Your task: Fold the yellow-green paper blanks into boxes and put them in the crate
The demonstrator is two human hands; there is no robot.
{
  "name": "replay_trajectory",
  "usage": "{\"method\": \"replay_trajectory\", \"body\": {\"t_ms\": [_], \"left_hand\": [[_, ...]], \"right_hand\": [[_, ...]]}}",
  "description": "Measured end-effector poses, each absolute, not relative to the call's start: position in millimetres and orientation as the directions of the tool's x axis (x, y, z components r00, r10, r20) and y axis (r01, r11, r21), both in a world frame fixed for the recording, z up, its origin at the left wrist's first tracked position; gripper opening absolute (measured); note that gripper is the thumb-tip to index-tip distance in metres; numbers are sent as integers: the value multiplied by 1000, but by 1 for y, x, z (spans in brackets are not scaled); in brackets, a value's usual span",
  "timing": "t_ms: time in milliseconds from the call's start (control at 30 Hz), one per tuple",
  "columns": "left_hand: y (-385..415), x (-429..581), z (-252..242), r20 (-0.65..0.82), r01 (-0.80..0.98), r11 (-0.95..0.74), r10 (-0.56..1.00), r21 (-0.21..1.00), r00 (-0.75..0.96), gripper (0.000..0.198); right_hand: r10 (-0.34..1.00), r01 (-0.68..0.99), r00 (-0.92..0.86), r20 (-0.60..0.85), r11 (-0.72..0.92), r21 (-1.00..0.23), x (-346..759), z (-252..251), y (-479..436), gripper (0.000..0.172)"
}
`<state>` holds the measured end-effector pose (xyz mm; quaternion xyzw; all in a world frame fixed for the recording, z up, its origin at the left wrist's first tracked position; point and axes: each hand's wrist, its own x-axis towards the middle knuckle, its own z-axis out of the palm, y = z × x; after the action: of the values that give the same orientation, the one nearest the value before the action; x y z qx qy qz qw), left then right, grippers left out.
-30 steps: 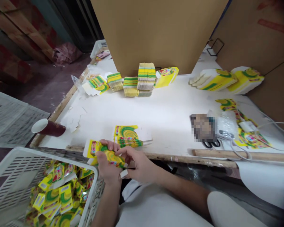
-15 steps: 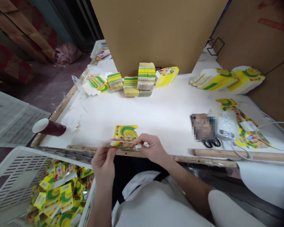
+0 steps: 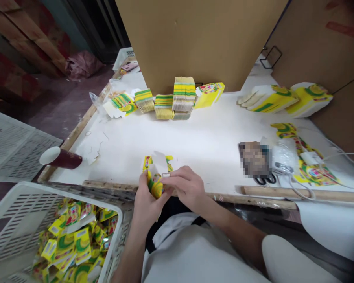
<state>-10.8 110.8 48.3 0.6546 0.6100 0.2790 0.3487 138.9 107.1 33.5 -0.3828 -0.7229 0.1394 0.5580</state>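
A small yellow carton [image 3: 155, 188] with a raised white flap [image 3: 160, 162] is gripped in my left hand [image 3: 147, 202], thumb and fingers around its sides, over the table's front edge. My right hand [image 3: 188, 186] is closed, its fingertips at the carton's upper end by a small pale piece [image 3: 165, 174]; what they pinch is too small to make out. Just behind, partly hidden by the flap, a yellow and green printed carton [image 3: 146, 161] lies on the white table [image 3: 206, 137].
Stacks of folded cartons [image 3: 183, 94] stand at the back against a large cardboard box [image 3: 194, 39]. At the left are a dark red paper cup [image 3: 67, 159] and a white basket [image 3: 59, 192] of yellow cartons. Scissors [image 3: 265, 179] and a white cable [image 3: 301, 190] lie at right.
My left hand has moved right and up to meet my right hand. The piece blurred between them now shows as a carton with its flap raised, covering part of the carton behind.
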Motion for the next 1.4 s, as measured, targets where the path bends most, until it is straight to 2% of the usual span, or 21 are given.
{"method": "replay_trajectory", "body": {"t_ms": [133,233,300,400,500,600,667,833,1033,1133,1233,1300,1400], "left_hand": [[111,-11,44,32,521,-39,999,853,23,64],[109,-11,43,88,594,-83,996,800,20,73],[105,-9,40,132,644,-166,986,746,101,76],[99,-6,35,275,637,-347,937,689,214,79],[97,-3,33,440,637,-450,878,626,188,78],[98,-3,33,469,652,-469,862,597,191,79],[99,-4,33,443,661,-441,878,607,179,80],[102,-4,32,348,686,-381,917,620,194,71],[98,5,32,348,714,-406,907,571,237,55],[97,6,32,281,739,-372,926,562,253,51],[99,4,33,148,767,-298,954,569,261,45],[100,3,30,72,754,-273,955,598,289,46],[103,3,19,109,661,-368,910,654,399,41]], "right_hand": [[834,213,0,552,539,-815,130,24,91,34],[947,-31,118,298,303,-952,138,27,98,45],[989,-200,94,118,134,-971,148,33,110,41],[986,-469,-116,-122,-163,-868,153,36,122,19],[904,-634,-303,-301,-427,-645,143,26,117,24],[846,-662,-423,-325,-534,-526,132,13,105,33],[860,-693,-415,-298,-511,-509,133,8,101,36],[951,-622,-273,-148,-292,-727,146,19,107,32],[991,-472,-97,-88,-124,-873,135,29,115,34],[990,-357,-132,-50,-95,-929,131,23,119,35],[987,-235,-163,-10,-49,-971,135,16,118,40],[980,-118,-199,26,3,-993,139,15,113,50],[926,84,-361,109,148,-985,143,19,103,69]]}}
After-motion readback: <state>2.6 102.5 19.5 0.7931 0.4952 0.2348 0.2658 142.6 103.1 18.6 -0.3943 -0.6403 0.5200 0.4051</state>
